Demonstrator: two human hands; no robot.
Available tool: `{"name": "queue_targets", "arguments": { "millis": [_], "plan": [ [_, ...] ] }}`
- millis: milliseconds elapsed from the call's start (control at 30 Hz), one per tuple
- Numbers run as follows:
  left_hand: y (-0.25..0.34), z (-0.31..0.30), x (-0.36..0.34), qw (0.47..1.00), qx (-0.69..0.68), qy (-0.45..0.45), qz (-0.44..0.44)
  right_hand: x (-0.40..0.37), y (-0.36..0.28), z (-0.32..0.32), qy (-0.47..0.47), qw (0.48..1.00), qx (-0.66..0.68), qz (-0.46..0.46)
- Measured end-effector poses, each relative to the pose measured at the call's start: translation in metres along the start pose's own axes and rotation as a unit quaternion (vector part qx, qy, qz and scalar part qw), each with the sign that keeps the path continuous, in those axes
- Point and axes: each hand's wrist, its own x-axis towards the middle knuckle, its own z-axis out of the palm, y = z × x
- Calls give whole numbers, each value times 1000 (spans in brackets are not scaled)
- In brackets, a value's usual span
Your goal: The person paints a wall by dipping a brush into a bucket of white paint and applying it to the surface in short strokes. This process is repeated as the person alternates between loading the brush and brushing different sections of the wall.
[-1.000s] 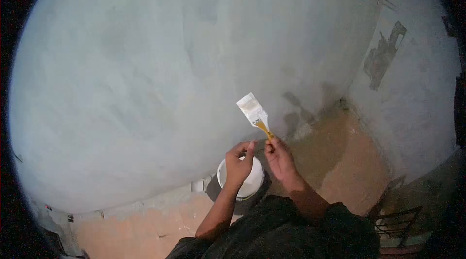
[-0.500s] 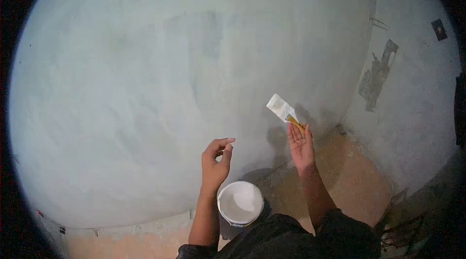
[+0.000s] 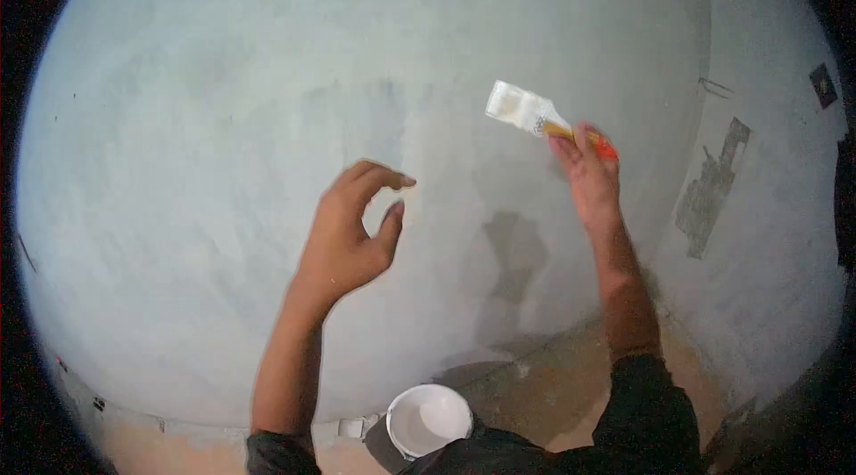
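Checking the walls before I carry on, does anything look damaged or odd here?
Yes. The side wall on the right has a dark, ragged patch where the pale coating seems missing, plus a smaller dark mark above it. The bucket stands upright, no spill visible.

Floor [image 3: 571, 386]: bare and brownish, darker along the foot of the wall [image 3: 223, 208]. A white bucket [image 3: 428, 417] stands upright on it near the wall, with a dark shadow at its left. A small pale block [image 3: 357, 428] lies just beside the shadow.
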Motion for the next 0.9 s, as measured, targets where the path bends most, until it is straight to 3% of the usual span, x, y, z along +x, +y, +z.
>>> {"name": "queue_targets", "arguments": {
  "millis": [100, 133, 200, 267, 300, 367, 467, 500, 600, 633, 733, 800, 867, 900],
  "plan": [
    [-4, -6, 3, 996, 77, -20, 31, 32, -8, 34, -56, 959, -234, -149],
    [-6, -8, 4, 994, 96, -21, 46, 44, -10, 46, -78, 918, -324, -214],
    [-8, -9, 9, 992, 117, -29, 39, 73, -18, 68, -149, 768, -514, -352],
    [-15, -1, 16, 990, 118, -64, 43, 112, -9, 79, -222, 686, -524, -453],
    [-17, 6, 20, 988, 128, -76, 35, 129, -1, 81, -223, 688, -520, -454],
    [-26, 30, 27, 987, 134, -74, 43, 158, 16, 77, -265, 589, -523, -556],
    [-35, 70, 41, 985, 140, -86, 58, 196, 46, 52, -300, 557, -534, -560],
    [-36, 83, 45, 985, 134, -90, 54, 191, 47, 45, -311, 553, -603, -484],
    [-38, 112, 60, 990, 108, -75, 49, 208, 60, 21, -342, 607, -537, -475],
    [-37, 115, 66, 991, 105, -75, 40, 216, 62, 16, -353, 596, -565, -448],
    [-32, 108, 93, 992, 102, -68, 31, 222, 53, 8, -411, 556, -561, -456],
    [-28, 92, 112, 993, 102, -57, 28, 223, 37, 17, -432, 572, -537, -445],
    [-30, 75, 130, 991, 110, -42, 57, 226, 23, 32, -488, 578, -539, -370],
    [-26, 66, 136, 991, 117, -55, 28, 219, 10, 45, -498, 571, -580, -299]
  ]
}}
